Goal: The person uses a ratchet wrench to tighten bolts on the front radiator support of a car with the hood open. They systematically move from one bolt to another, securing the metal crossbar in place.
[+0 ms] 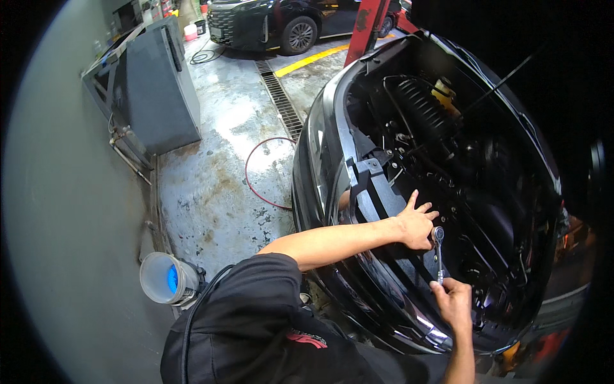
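Observation:
My right hand (455, 303) is closed around the handle of a chrome ratchet wrench (439, 256). The round head of the wrench points away from me, over the front of a car's engine bay (473, 211). Just left of that head, my left hand (417, 223) has its fingers spread over the dark panel behind the grille. Its underside is hidden, so I cannot tell how firmly it rests there. Whatever fastener sits under the wrench head is also hidden.
The black car's front bumper (307, 173) curves along my left forearm. A red hose (247, 173) loops on the worn floor beside a drain grate (279, 96). At left stand a grey cabinet (157, 89) and a white bucket (155, 276). Another dark car (275, 25) is parked behind.

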`<state>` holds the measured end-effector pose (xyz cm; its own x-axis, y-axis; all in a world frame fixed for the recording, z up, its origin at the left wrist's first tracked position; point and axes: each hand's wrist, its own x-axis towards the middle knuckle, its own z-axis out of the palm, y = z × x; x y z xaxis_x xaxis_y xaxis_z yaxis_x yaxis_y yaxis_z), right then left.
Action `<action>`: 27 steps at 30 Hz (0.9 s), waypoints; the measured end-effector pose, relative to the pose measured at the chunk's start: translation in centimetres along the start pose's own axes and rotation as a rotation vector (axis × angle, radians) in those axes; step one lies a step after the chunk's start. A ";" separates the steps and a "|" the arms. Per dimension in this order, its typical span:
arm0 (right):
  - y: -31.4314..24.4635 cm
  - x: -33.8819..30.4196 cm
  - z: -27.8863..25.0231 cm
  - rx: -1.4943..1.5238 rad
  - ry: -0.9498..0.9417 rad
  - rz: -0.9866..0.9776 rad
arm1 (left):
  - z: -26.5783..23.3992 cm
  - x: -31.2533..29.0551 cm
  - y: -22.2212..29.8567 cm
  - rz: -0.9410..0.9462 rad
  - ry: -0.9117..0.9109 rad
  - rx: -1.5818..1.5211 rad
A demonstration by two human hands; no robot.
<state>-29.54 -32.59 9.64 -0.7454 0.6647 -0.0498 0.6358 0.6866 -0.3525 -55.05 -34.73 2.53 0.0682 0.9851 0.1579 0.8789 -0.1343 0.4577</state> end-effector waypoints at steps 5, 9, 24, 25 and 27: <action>-2.1 -0.6 1.5 0.304 -0.043 0.107 | 0.8 -0.4 1.4 -0.087 0.179 -0.119; -0.5 3.2 -3.7 -0.284 -0.052 0.057 | 1.3 -0.5 0.6 -0.007 0.182 -0.038; 0.6 3.1 -3.1 -0.199 0.156 -0.057 | 1.8 0.2 -0.4 -0.069 0.133 0.062; -0.2 1.3 -1.8 -0.139 0.123 -0.044 | 1.8 0.2 -0.3 -0.075 0.153 0.059; -1.8 -0.9 1.5 0.148 0.026 0.077 | 2.2 0.3 0.3 -0.086 0.187 0.046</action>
<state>-30.34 -34.89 8.96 -0.6892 0.7222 -0.0586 0.6528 0.5838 -0.4828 -53.72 -34.24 0.84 -0.0926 0.9550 0.2818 0.8988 -0.0416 0.4364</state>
